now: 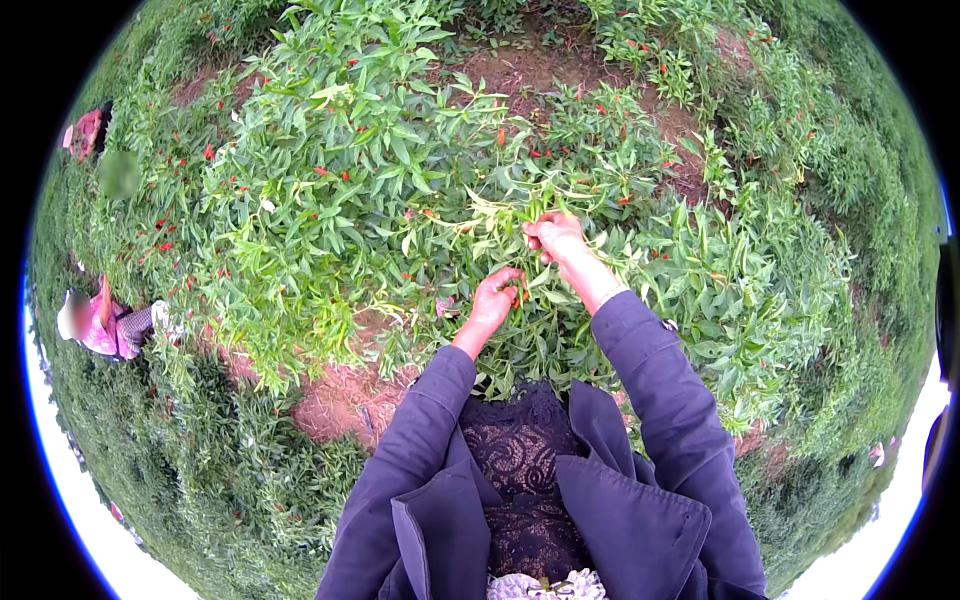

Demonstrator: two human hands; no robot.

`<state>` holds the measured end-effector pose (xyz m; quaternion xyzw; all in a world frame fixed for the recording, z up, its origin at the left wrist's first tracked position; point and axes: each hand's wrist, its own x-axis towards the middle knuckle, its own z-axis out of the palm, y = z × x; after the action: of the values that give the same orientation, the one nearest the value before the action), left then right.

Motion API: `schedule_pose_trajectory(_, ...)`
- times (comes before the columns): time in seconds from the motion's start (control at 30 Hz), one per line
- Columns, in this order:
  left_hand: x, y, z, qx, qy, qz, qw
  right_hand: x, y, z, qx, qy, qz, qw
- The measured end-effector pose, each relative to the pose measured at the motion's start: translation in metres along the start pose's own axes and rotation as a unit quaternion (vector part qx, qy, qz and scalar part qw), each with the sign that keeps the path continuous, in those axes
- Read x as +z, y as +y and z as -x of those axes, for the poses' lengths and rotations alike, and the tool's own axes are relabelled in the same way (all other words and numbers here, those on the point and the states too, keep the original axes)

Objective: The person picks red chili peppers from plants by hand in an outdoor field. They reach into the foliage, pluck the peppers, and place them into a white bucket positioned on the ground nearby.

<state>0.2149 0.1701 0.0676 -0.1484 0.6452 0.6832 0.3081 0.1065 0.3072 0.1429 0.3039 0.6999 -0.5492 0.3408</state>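
Chili pepper plants [559, 296] with green leaves and green and red pods spread around both hands. My left hand [493, 301] is curled in front of my body, with red chili peppers [517, 303] at its fingertips, partly hidden by the fingers. Higher up and to the right, my right hand [559, 236] pinches into a branch tip where slim green chili peppers [537, 205] cluster. Its fingers hide exactly what they grip. Pale, drooping leaves hang around this branch.
Bare reddish soil [349, 401] shows between plants at the lower left, and more soil [517, 75] lies beyond. A person in a pink patterned top [105, 322] is among the plants at the far left. Another person in pink [86, 135] appears farther up.
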Motion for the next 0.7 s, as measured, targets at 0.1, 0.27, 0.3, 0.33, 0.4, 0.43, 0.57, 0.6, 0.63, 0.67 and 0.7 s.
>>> schedule_pose_trajectory(0.1,0.021,0.003,-0.012,0.094,0.011,-0.03,0.995,-0.022,0.047,-0.059,-0.109,0.141,-0.089,0.98)
schedule_pose_trajectory(0.27,-0.002,-0.003,0.005,0.036,0.023,-0.004,0.999,-0.011,0.004,-0.005,-0.071,0.211,0.22,0.95)
schedule_pose_trajectory(0.3,0.01,0.004,-0.001,0.035,0.007,0.007,0.999,-0.036,0.02,-0.026,-0.091,0.192,0.201,0.956)
schedule_pose_trajectory(0.33,0.007,0.002,0.001,0.023,0.007,0.011,1.0,-0.039,0.016,-0.02,-0.038,0.092,0.055,0.994)
schedule_pose_trajectory(0.4,0.009,0.006,0.006,0.01,0.023,0.022,0.999,-0.041,0.004,-0.006,0.031,-0.007,-0.124,0.992)
schedule_pose_trajectory(0.43,0.01,0.005,0.006,0.015,0.022,0.022,0.999,-0.043,0.007,-0.008,0.018,0.006,-0.119,0.993)
schedule_pose_trajectory(0.57,0.011,-0.003,0.007,0.038,0.036,0.014,0.999,-0.037,0.021,-0.01,-0.039,0.08,-0.129,0.988)
schedule_pose_trajectory(0.6,0.013,-0.005,0.006,0.048,0.045,0.01,0.998,-0.037,0.031,-0.018,-0.055,0.109,-0.149,0.981)
schedule_pose_trajectory(0.63,0.01,-0.007,0.006,0.015,0.024,0.014,1.0,-0.033,0.037,-0.023,-0.071,0.132,-0.171,0.974)
schedule_pose_trajectory(0.67,0.013,-0.01,0.006,0.016,0.03,0.001,0.999,-0.031,0.042,-0.027,-0.09,0.173,-0.185,0.963)
schedule_pose_trajectory(0.7,0.018,-0.006,0.007,0.016,0.036,-0.013,0.999,-0.03,0.043,-0.031,-0.077,0.215,-0.204,0.952)
